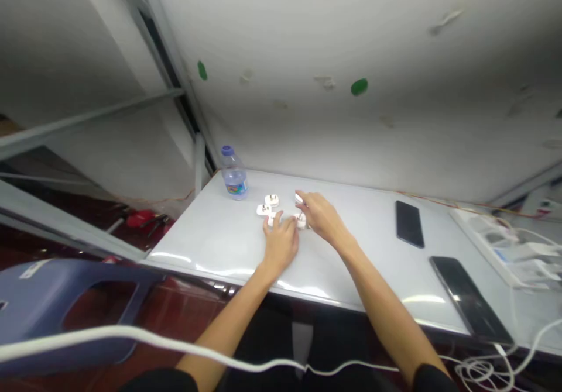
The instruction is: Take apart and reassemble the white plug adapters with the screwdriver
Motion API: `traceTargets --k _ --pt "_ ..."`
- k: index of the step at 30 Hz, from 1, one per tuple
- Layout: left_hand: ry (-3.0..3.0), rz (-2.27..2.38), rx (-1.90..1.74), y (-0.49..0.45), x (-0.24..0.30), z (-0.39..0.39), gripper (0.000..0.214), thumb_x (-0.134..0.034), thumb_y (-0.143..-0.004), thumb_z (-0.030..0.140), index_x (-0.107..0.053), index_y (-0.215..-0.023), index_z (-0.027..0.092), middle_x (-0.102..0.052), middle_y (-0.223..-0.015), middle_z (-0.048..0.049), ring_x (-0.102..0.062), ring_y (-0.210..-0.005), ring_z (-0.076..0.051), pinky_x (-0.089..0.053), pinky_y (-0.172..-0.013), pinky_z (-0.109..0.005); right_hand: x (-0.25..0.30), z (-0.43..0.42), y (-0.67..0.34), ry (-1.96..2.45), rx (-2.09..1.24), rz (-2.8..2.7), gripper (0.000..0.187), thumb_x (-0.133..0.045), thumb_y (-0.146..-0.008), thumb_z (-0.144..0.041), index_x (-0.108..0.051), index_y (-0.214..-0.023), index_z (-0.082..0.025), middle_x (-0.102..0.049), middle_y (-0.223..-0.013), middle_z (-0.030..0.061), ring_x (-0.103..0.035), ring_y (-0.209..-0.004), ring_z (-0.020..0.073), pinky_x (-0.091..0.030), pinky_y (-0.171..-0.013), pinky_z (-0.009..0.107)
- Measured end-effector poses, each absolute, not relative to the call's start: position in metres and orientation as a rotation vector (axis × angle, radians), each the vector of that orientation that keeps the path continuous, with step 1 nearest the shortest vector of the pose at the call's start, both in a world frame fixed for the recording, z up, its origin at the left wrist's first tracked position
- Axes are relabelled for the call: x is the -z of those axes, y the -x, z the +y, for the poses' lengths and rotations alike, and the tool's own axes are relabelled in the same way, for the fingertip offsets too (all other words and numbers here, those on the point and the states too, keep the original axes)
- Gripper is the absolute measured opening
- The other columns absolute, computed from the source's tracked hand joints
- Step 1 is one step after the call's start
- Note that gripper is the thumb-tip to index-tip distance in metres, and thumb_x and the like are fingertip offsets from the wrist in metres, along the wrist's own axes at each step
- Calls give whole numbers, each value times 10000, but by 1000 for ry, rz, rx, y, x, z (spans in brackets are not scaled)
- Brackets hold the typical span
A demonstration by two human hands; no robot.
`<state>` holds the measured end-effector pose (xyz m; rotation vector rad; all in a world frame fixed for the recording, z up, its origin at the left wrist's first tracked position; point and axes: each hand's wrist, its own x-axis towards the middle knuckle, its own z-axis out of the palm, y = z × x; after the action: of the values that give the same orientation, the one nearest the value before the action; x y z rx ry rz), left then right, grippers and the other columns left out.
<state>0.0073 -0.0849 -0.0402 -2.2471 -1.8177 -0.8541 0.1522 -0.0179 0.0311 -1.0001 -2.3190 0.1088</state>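
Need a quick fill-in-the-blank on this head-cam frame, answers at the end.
The left hand touches one of the small white ____ on the table.
The water bottle has a ____ cap.
The two smartphones right of the right hand are both ____.

Answers: plugs; blue; black.

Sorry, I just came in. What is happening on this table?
One person is working at a white table with bare hands. Their left hand is over a small group of white electric plugs and touches one of them. Their right hand is beside the group, with a small white piece at its fingertips. A water bottle stands behind the plugs, and two black phones lie to the right.
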Motion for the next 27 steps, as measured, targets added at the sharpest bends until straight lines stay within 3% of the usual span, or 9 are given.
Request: traceTargets --k 4,9,13,19,27 --pt "2257 -1831 842 -8 39 -86 291 -461 -934 185 -629 -1170 216 -690 -1212 -98 -451 -1345 -321 -239 -1115 -617 -31 -18 -154 911 -190 -2309 474 -326 -1001 -180 -345 -1471 -119 -646 -1134 159 -602 -1024 257 -516 -918 464" --pt "2250 -1828 835 -7 39 -85 281 -459 -936 188 -637 -1151 223 -693 -1211 -94 -460 -1339 -321 -241 -1120 -607 -32 -17 -153 965 -191 -2345 385 -383 -1007 -234 -509 -1353 -125 -675 -1058 152 -620 -961 274 -524 -871 458" --pt "2259 -1828 831 -7 39 -85 279 -473 -930 177 -637 -1154 215 -691 -1219 -90 -460 -1340 -321 -241 -1114 -613 -32 -18 -152 934 -216 -2344 458 -359 -985 -145 -399 -1441 -126 -665 -1107 146 -621 -977 253 -521 -898 448" --pt "2260 -1809 817 -8 38 -85 286 -470 -931 175 -636 -1159 223 -691 -1212 -88 -459 -1344 -318 -251 -1115 -613 -32 -16 -152 958 -208 -2254 283 -468 -982 -204 -615 -1222 -188 -706 -1043 109 -648 -928 236 -537 -854 394" --pt "2260 -1784 803 -9 39 -86 276 -470 -935 184 -625 -1162 217 -694 -1208 -96 -475 -1331 -312 -245 -1113 -612 -23 -17 -152 967 -113 -2152 222 -544 -966 -283 -659 -1113 -163 -709 -899 104 -652 -843 236 -540 -805 377"
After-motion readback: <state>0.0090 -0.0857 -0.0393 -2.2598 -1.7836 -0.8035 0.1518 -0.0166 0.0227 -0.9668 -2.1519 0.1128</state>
